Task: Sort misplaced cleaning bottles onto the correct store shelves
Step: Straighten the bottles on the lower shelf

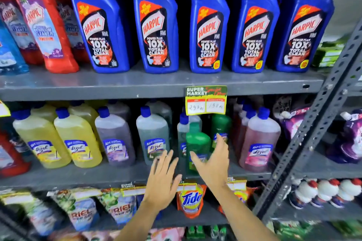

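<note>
A green bottle (pixel 196 146) stands at the front edge of the middle shelf (pixel 98 177), among Lizol bottles: yellow (pixel 78 139), purple (pixel 115 137), grey-green (pixel 153 135) and pink (pixel 259 139). A second green bottle (pixel 220 125) stands behind it. My left hand (pixel 163 178) is open just left of the front green bottle, fingers spread, not touching it. My right hand (pixel 212 164) is open on the bottle's right side, fingers close to it or brushing it. The top shelf holds several blue Harpic bottles (pixel 156 23) and a red Harpic bottle (pixel 42 23) at the left.
A price tag (pixel 206 100) hangs from the top shelf's edge above the green bottles. Detergent pouches, including an orange Tide pouch (pixel 191 200), fill the lower shelf. A perforated grey upright (pixel 313 123) slants down the right, with purple pouches (pixel 346 139) beyond it.
</note>
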The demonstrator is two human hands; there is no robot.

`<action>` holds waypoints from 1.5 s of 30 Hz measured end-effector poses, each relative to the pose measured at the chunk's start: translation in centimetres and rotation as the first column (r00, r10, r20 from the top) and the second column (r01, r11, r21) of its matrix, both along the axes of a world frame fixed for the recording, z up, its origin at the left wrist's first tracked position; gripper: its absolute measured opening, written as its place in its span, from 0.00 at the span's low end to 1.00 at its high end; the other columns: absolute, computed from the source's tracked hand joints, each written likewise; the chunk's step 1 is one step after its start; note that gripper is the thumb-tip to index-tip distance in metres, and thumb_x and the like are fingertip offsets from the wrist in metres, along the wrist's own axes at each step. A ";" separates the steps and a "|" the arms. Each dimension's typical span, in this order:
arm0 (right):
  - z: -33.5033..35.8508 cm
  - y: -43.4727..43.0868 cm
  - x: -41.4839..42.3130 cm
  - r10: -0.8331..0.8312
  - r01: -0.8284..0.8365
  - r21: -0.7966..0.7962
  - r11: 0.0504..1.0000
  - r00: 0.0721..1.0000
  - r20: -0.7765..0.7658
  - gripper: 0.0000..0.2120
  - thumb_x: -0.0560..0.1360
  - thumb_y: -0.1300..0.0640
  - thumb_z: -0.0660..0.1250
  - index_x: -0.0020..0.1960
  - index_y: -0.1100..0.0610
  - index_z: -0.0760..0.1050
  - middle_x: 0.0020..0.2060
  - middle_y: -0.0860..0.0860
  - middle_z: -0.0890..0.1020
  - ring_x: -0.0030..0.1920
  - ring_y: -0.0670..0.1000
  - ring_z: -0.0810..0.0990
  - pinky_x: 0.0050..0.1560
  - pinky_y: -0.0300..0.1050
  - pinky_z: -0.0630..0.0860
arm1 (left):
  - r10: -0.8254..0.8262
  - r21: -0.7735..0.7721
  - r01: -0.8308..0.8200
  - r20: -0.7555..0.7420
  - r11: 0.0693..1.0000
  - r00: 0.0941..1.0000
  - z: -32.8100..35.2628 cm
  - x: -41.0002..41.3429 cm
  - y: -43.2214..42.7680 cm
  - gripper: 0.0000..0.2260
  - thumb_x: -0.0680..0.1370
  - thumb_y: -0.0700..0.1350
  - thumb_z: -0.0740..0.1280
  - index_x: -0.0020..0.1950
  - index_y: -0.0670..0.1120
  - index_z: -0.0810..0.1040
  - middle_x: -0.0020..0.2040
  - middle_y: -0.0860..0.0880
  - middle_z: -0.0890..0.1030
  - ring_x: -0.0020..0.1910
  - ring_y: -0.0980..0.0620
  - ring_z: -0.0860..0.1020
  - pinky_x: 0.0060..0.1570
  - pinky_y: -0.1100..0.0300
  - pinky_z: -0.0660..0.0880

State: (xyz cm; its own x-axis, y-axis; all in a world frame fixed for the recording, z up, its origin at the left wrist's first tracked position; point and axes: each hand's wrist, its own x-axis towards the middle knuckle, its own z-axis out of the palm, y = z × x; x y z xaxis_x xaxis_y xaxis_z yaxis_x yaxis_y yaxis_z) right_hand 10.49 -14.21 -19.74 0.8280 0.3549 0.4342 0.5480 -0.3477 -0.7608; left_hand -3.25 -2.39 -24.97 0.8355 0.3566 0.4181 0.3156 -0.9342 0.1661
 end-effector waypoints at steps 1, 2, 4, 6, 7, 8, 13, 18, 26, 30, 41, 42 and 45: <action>-0.5 0.5 -0.2 0.036 -0.039 -0.031 0.999 0.994 -0.099 0.51 0.63 0.38 0.76 0.76 0.56 0.55 0.69 0.55 0.69 0.69 0.56 0.68 0.65 0.56 0.70 | 0.029 -0.036 -0.033 -0.105 0.999 0.994 -1.3 -0.1 0.3 0.28 0.81 0.59 0.47 0.75 0.43 0.64 0.78 0.44 0.55 0.77 0.44 0.50 0.73 0.45 0.48; -1.1 1.0 -0.4 0.060 -0.069 -0.049 0.996 0.983 -0.176 0.56 0.61 0.37 0.77 0.78 0.54 0.51 0.71 0.54 0.66 0.71 0.55 0.66 0.68 0.55 0.69 | 0.054 -0.053 -0.066 -0.206 0.996 0.977 -2.5 -0.2 0.7 0.31 0.80 0.61 0.44 0.77 0.43 0.58 0.79 0.44 0.50 0.77 0.44 0.46 0.74 0.44 0.44; -2.3 1.8 -0.7 0.064 -0.084 -0.065 0.994 0.962 -0.266 0.61 0.59 0.37 0.79 0.79 0.52 0.46 0.70 0.54 0.67 0.71 0.55 0.65 0.68 0.54 0.69 | 0.078 -0.051 -0.104 -0.365 0.993 0.928 -4.5 -0.4 1.3 0.36 0.78 0.66 0.39 0.79 0.45 0.50 0.79 0.44 0.45 0.77 0.45 0.43 0.73 0.45 0.40; -3.3 2.7 -1.0 0.034 -0.055 -0.059 0.997 0.951 -0.307 0.62 0.59 0.40 0.80 0.79 0.51 0.45 0.68 0.54 0.69 0.70 0.56 0.67 0.66 0.54 0.69 | 0.063 -0.070 -0.103 -0.433 0.992 0.899 -5.4 -0.7 1.6 0.36 0.78 0.66 0.42 0.77 0.42 0.56 0.78 0.42 0.55 0.77 0.44 0.53 0.72 0.45 0.43; -3.7 3.1 -1.0 0.010 -0.027 -0.049 0.998 0.949 -0.316 0.61 0.60 0.42 0.81 0.79 0.51 0.45 0.67 0.54 0.70 0.69 0.56 0.68 0.65 0.54 0.70 | 0.059 -0.072 -0.101 -0.446 0.992 0.893 -5.6 -0.7 1.7 0.35 0.79 0.65 0.45 0.76 0.41 0.62 0.76 0.41 0.62 0.75 0.43 0.59 0.71 0.45 0.46; -4.0 3.4 -1.1 -0.017 0.003 -0.044 0.999 0.947 -0.320 0.60 0.60 0.43 0.81 0.79 0.51 0.47 0.66 0.54 0.70 0.68 0.57 0.69 0.63 0.55 0.71 | 0.064 -0.068 -0.105 -0.443 0.992 0.894 -5.8 -0.7 1.7 0.34 0.79 0.63 0.47 0.74 0.41 0.65 0.74 0.41 0.66 0.74 0.42 0.63 0.71 0.45 0.49; -5.0 3.8 -0.7 -0.102 0.077 -0.092 0.993 0.946 -0.308 0.50 0.63 0.45 0.79 0.75 0.56 0.56 0.64 0.54 0.72 0.65 0.58 0.73 0.57 0.56 0.75 | 0.069 -0.062 -0.102 -0.405 0.993 0.912 -6.4 -0.8 2.2 0.35 0.78 0.65 0.42 0.78 0.44 0.57 0.78 0.44 0.57 0.77 0.46 0.53 0.73 0.45 0.44; -5.5 2.3 1.0 -0.109 0.083 -0.102 0.991 0.952 -0.285 0.49 0.62 0.45 0.79 0.74 0.56 0.57 0.66 0.54 0.72 0.65 0.58 0.73 0.56 0.56 0.76 | 0.026 -0.090 -0.061 -0.353 0.994 0.935 -6.0 -1.1 2.0 0.35 0.78 0.65 0.43 0.77 0.43 0.60 0.77 0.44 0.60 0.76 0.44 0.56 0.73 0.43 0.50; -5.6 -2.2 5.9 -0.174 0.157 -0.080 0.984 0.936 -0.306 0.51 0.62 0.46 0.80 0.75 0.57 0.55 0.68 0.55 0.71 0.65 0.59 0.74 0.60 0.57 0.75 | 0.037 -0.079 -0.071 -0.372 0.994 0.928 -6.0 -1.1 2.0 0.36 0.77 0.65 0.39 0.78 0.45 0.55 0.79 0.45 0.55 0.77 0.46 0.50 0.74 0.46 0.45; -6.0 -2.9 6.2 -0.135 0.121 -0.061 0.991 0.923 -0.360 0.55 0.59 0.45 0.82 0.75 0.53 0.53 0.66 0.53 0.74 0.63 0.56 0.76 0.61 0.56 0.75 | 0.026 -0.088 -0.062 -0.362 0.994 0.932 -6.0 -1.1 2.0 0.39 0.76 0.67 0.36 0.78 0.44 0.54 0.79 0.45 0.54 0.77 0.45 0.50 0.74 0.45 0.45; -7.9 -1.4 7.5 -0.131 0.101 -0.098 0.990 0.914 -0.383 0.52 0.60 0.51 0.83 0.74 0.54 0.54 0.63 0.53 0.76 0.60 0.57 0.78 0.58 0.54 0.76 | 0.067 -0.054 -0.095 -0.379 0.994 0.923 -6.4 -1.0 2.0 0.36 0.77 0.65 0.38 0.78 0.45 0.55 0.79 0.46 0.55 0.77 0.47 0.51 0.75 0.46 0.46; -7.9 -1.2 7.8 -0.127 0.095 -0.101 0.990 0.917 -0.377 0.53 0.60 0.51 0.83 0.74 0.54 0.54 0.64 0.53 0.75 0.59 0.57 0.79 0.58 0.54 0.76 | 0.065 -0.056 -0.093 -0.377 0.994 0.924 -6.4 -1.0 2.0 0.36 0.78 0.65 0.38 0.78 0.45 0.56 0.78 0.46 0.56 0.77 0.46 0.52 0.75 0.45 0.47; -7.8 -0.7 8.6 -0.119 0.081 -0.117 0.990 0.922 -0.369 0.52 0.60 0.51 0.83 0.73 0.54 0.54 0.63 0.53 0.76 0.57 0.58 0.80 0.55 0.53 0.77 | 0.059 -0.054 -0.086 -0.380 0.995 0.923 -6.5 -1.0 2.0 0.36 0.79 0.65 0.38 0.78 0.44 0.57 0.78 0.45 0.58 0.77 0.45 0.54 0.74 0.45 0.49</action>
State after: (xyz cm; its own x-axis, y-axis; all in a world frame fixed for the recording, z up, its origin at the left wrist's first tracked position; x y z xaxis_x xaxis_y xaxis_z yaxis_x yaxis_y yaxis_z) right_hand 19.04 -14.86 -27.56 0.9565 0.2868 0.0532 0.1886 -0.4686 -0.8630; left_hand -4.23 -0.42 -31.47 0.8973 0.4387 0.0492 0.4340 -0.8971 0.0833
